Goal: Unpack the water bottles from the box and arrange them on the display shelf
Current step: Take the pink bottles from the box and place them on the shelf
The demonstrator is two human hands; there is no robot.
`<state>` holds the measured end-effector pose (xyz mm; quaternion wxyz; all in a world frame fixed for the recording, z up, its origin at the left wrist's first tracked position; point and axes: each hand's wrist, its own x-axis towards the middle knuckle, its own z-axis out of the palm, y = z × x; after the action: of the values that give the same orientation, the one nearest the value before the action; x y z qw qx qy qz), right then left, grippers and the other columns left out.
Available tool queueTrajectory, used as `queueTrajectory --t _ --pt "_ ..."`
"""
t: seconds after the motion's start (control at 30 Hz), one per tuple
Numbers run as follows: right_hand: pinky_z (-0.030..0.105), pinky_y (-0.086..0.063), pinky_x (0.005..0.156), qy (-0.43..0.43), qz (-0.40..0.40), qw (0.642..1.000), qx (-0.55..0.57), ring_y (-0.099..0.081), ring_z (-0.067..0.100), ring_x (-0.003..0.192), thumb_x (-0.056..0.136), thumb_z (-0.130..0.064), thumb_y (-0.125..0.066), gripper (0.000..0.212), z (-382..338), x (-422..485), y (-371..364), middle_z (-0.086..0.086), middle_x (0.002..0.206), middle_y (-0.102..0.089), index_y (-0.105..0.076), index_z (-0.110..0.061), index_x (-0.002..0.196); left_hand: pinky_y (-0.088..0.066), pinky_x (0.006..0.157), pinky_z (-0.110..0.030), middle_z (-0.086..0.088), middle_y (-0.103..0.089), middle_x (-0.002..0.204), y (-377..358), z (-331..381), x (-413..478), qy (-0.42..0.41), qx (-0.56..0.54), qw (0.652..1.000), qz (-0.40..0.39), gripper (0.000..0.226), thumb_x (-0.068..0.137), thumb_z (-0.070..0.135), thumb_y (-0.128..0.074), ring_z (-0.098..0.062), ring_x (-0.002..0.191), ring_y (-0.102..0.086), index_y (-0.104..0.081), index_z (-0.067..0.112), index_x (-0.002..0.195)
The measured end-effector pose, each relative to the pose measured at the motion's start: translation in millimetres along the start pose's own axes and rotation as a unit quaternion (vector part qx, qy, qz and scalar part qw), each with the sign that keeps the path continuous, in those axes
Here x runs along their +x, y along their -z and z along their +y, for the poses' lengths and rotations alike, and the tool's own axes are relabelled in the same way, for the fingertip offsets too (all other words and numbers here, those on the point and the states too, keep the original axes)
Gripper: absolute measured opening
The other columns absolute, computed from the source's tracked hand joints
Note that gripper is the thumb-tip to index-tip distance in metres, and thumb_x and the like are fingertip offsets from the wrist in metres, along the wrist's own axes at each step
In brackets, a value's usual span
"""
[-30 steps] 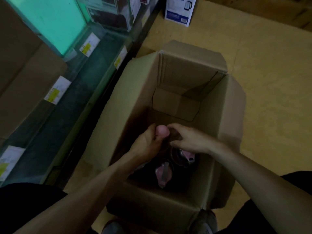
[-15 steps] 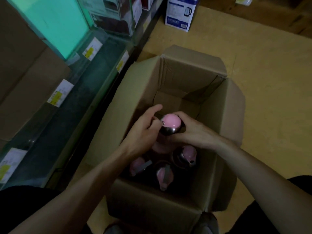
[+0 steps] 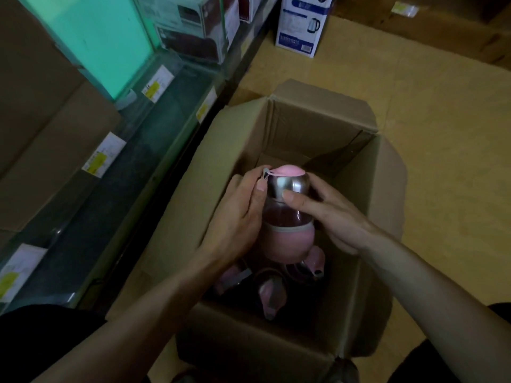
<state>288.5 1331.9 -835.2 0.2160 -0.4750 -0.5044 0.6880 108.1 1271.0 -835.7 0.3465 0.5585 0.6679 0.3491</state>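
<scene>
Water bottle [image 3: 287, 217], pink-capped with a steel collar, is gripped upright between the curled fingers [image 3: 258, 186] of the left hand [image 3: 237, 225] and the right hand [image 3: 329, 217], above the open box [image 3: 318, 128] set on the floor beside the display shelf [image 3: 132, 167]. Compared with half a second ago it has been lifted higher, so its clear middle and pink base are now exposed. The remaining bottles [image 3: 272, 295] in the box are dim and partly covered, so their number cannot be told.

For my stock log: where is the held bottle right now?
Head view, centre: the bottle is over the open box, gripped between the left hand and the right hand.
</scene>
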Motion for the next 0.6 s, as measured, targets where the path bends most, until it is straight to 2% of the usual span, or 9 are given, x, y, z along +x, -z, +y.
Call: queueTrajectory --t 0.1,0.2,0.23,0.33,0.43,0.5,0.6 --pt "0.028 -0.055 0.09 -0.003 0.013 0.999 0.032 -0.071 0.015 0.115 0.081 -0.037 -0.074 0.054 -1 -1 0 0.0 0.124 -0.074 -0.063 -0.025 0.132 -0.041 0.093 -0.011 0.006 -0.061 0.116 -5 -1 -2 0.014 -0.024 0.999 -0.016 0.034 0.11 0.031 -0.035 -0.006 0.111 -0.058 -0.057 0.028 0.136" --pt "0.038 -0.056 0.096 -0.009 0.032 0.997 0.064 -0.071 0.02 0.115 0.077 -0.044 -0.073 0.058 -2 -2 0 0.002 0.123 -0.075 -0.064 -0.026 0.132 -0.05 0.101 -0.032 0.008 -0.066 0.123 -12 -4 -8 0.039 -0.132 0.989 -0.058 0.035 0.111 0.032 -0.034 -0.009 0.117 -0.062 -0.054 0.03 0.14" --pt "0.039 -0.056 0.097 -0.012 0.035 0.997 0.073 -0.071 0.019 0.115 0.077 -0.046 -0.072 0.059 -3 -2 -1 0.002 0.123 -0.075 -0.064 -0.026 0.132 -0.051 0.101 -0.035 0.009 -0.066 0.126 -12 -4 -9 0.05 -0.159 0.983 -0.074 0.036 0.111 0.032 -0.034 -0.007 0.119 -0.063 -0.052 0.031 0.142" --pt "0.038 -0.056 0.098 -0.021 0.043 0.995 0.091 -0.071 0.015 0.114 0.081 -0.048 -0.068 0.056 -2 -4 -3 -0.001 0.122 -0.075 -0.063 -0.027 0.133 -0.051 0.102 -0.034 0.013 -0.063 0.134 -9 -1 -12 0.083 -0.224 0.963 -0.126 0.039 0.109 0.041 -0.036 -0.004 0.124 -0.06 -0.045 0.039 0.147" --pt "0.043 -0.054 0.103 -0.045 0.049 0.993 0.101 -0.071 0.019 0.116 0.086 -0.052 -0.065 0.054 0 -4 -4 0.002 0.123 -0.075 -0.064 -0.026 0.133 -0.056 0.092 -0.022 0.015 -0.059 0.137 -9 3 -14 0.118 -0.283 0.936 -0.173 0.057 0.097 0.048 -0.052 0.001 0.122 -0.061 -0.035 0.04 0.151" --pt "0.045 -0.054 0.104 -0.057 0.05 0.992 0.103 -0.07 0.024 0.117 0.087 -0.055 -0.061 0.055 1 -3 -5 0.005 0.122 -0.075 -0.064 -0.024 0.133 -0.055 0.084 -0.015 0.013 -0.059 0.135 -13 3 -16 0.122 -0.281 0.933 -0.189 0.072 0.087 0.045 -0.064 0.004 0.116 -0.063 -0.032 0.036 0.152" --pt "0.044 -0.051 0.107 -0.052 0.035 0.993 0.099 -0.067 0.023 0.122 0.092 -0.06 -0.05 0.051 4 -2 -4 0.004 0.126 -0.074 -0.067 -0.031 0.131 -0.056 0.082 -0.017 0.01 -0.06 0.133 -16 2 -16 0.141 -0.281 0.93 -0.189 0.081 0.082 0.04 -0.073 0.001 0.113 -0.065 -0.031 0.034 0.151"
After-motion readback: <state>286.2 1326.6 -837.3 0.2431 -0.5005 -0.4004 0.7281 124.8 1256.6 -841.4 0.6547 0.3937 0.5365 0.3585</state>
